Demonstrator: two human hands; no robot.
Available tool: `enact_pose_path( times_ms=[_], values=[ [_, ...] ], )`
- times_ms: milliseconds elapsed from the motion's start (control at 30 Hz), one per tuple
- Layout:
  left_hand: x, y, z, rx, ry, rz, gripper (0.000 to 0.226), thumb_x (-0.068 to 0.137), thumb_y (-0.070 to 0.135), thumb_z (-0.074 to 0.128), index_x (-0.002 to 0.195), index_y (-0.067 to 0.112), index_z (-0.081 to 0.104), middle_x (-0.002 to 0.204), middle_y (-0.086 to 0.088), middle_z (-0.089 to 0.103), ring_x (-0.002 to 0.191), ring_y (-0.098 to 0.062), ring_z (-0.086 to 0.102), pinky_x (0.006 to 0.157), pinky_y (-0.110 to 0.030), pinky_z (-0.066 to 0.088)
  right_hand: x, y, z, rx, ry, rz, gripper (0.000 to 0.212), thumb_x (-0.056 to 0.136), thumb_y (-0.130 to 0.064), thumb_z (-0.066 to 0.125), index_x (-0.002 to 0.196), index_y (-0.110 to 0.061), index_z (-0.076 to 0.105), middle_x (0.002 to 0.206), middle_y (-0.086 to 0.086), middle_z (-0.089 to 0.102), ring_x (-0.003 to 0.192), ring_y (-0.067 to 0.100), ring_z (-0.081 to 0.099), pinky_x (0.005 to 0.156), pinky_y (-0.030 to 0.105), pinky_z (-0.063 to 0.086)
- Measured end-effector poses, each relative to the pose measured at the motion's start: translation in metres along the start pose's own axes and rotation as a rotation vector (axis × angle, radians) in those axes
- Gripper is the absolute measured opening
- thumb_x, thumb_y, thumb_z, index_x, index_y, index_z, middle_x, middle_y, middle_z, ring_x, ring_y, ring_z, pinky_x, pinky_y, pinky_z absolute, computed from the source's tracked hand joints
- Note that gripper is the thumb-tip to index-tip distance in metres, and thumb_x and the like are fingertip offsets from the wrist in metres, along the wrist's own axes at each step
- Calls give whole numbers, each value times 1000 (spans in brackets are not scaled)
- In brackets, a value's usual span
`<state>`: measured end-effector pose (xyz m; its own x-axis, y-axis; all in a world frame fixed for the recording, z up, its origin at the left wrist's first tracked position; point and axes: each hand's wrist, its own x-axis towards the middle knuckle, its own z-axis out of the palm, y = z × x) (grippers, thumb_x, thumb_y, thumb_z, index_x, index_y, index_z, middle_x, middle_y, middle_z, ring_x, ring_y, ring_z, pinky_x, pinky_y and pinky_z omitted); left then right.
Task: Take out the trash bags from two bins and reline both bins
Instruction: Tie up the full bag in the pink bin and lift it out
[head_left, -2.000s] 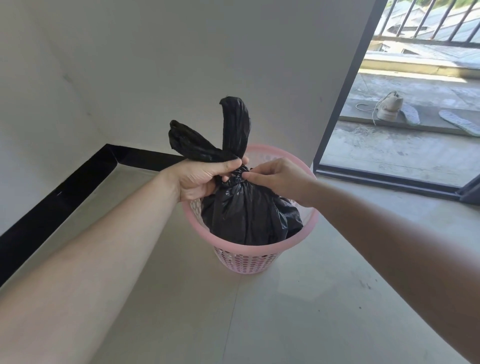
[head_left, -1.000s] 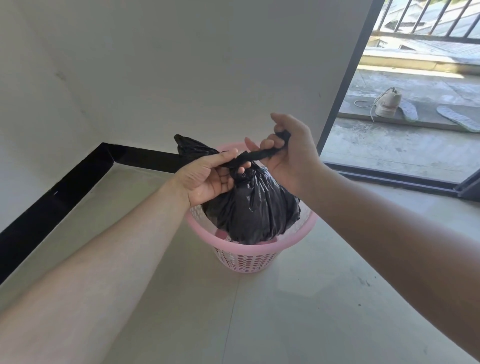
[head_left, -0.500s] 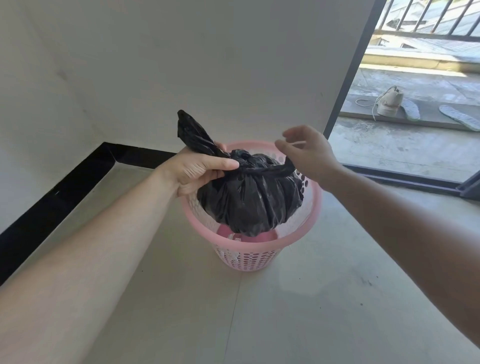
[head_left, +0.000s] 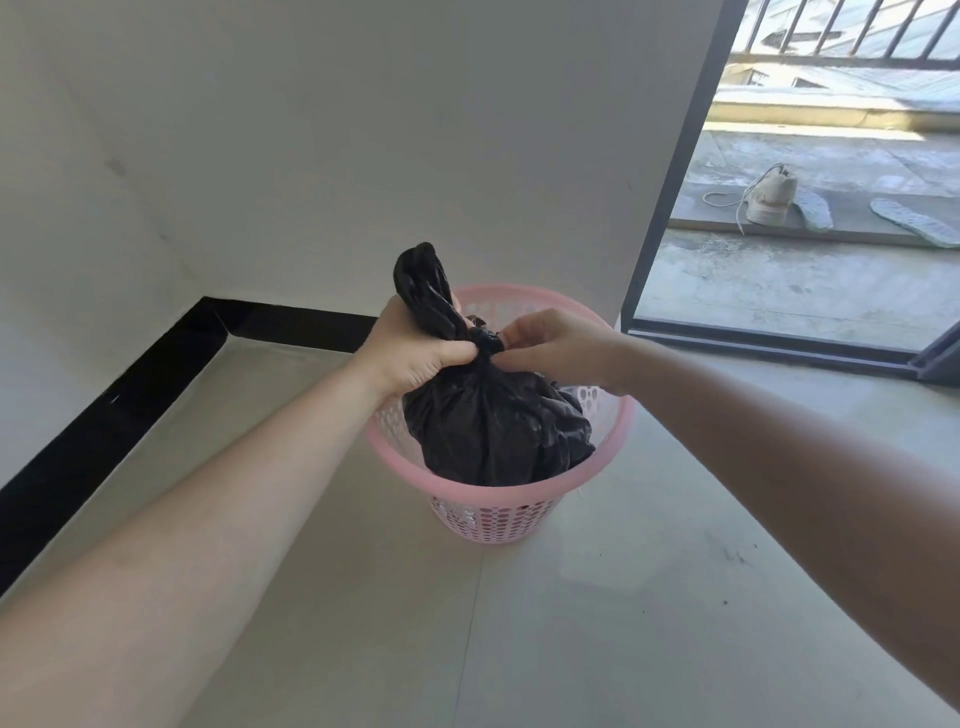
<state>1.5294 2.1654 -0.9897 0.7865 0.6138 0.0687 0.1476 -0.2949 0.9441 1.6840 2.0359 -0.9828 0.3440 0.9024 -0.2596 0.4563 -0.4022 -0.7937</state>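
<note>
Black trash bag (head_left: 493, 421) sits upright in the pink bin (head_left: 498, 499), its knotted neck gripped by the left hand (head_left: 415, 348) and pinched by the right hand (head_left: 556, 345) directly above.

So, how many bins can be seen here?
1. The pink bin stands on the floor by the wall, black trash bag inside. No second bin shows.

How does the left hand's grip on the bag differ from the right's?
The left hand grips the black bag in a fist; the right hand only pinches it with its fingers. The left hand sits under the loose end, the right hand at the knot. Both hold the same bag.
</note>
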Motion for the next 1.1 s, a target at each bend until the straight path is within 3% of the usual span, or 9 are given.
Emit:
enact_pose_path(
  times_ms=[67,267,400,467,600,733,833,967,1100],
  values=[
    [2,-3,7,101,144,16,15,60,10,71,62,19,60,79,-19,69,75,-24,66,79,-54,55,2,2,6,-62,44,-42,7,91,-33,69,88,-27,70,83,-5,72,65,7,60,64,23,44],
    [2,-4,25,205,455,11,14,67,22,66,71,10,61,77,-6,68,79,-24,66,75,-31,53,3,-1,8,-54,126,-133,3,93,-22,68,94,-22,70,85,-6,73,66,4,58,74,25,47],
    [0,-6,29,-97,420,-149,8,67,25,65,70,23,58,76,7,65,84,-20,65,80,-27,50,1,1,11,-13,155,-152,10,88,-34,74,83,-27,69,71,-15,70,63,1,59,71,22,47],
    [2,-3,27,-203,373,-237,16,78,13,68,72,24,58,75,7,64,77,-17,64,71,-24,51,0,0,14,12,164,-144,13,87,-37,74,87,-24,70,76,-10,71,66,5,61,73,27,49],
    [3,10,19,-491,175,-337,27,93,-5,48,86,17,64,77,0,70,67,-14,68,59,-22,56,-1,0,17,47,206,-133,22,86,-42,74,89,-20,72,83,0,76,72,13,68,78,34,56],
    [3,12,11,-759,112,-417,23,89,1,50,97,10,68,89,-10,71,77,-22,68,74,-32,58,-4,-1,15,107,205,-100,31,81,-50,76,84,-19,73,74,8,71,57,19,57,55,28,49],
    [3,12,13,-767,157,-368,14,82,5,71,96,6,69,91,-16,71,80,-27,70,76,-39,60,-3,1,17,191,191,-83,31,73,-52,82,76,-22,74,75,6,73,64,17,59,66,36,51],
    [5,11,18,-723,287,-291,26,79,-15,64,87,9,65,81,-11,70,72,-24,70,72,-37,61,0,3,19,214,160,-59,26,68,-46,87,76,-24,75,84,3,76,75,14,66,86,41,56],
    [7,4,13,-775,310,-333,31,79,-18,64,83,13,62,74,-11,70,66,-24,71,64,-37,61,-2,9,9,190,0,-17,14,81,-24,81,92,-27,73,82,-6,72,73,6,65,73,25,53]
  ],
)
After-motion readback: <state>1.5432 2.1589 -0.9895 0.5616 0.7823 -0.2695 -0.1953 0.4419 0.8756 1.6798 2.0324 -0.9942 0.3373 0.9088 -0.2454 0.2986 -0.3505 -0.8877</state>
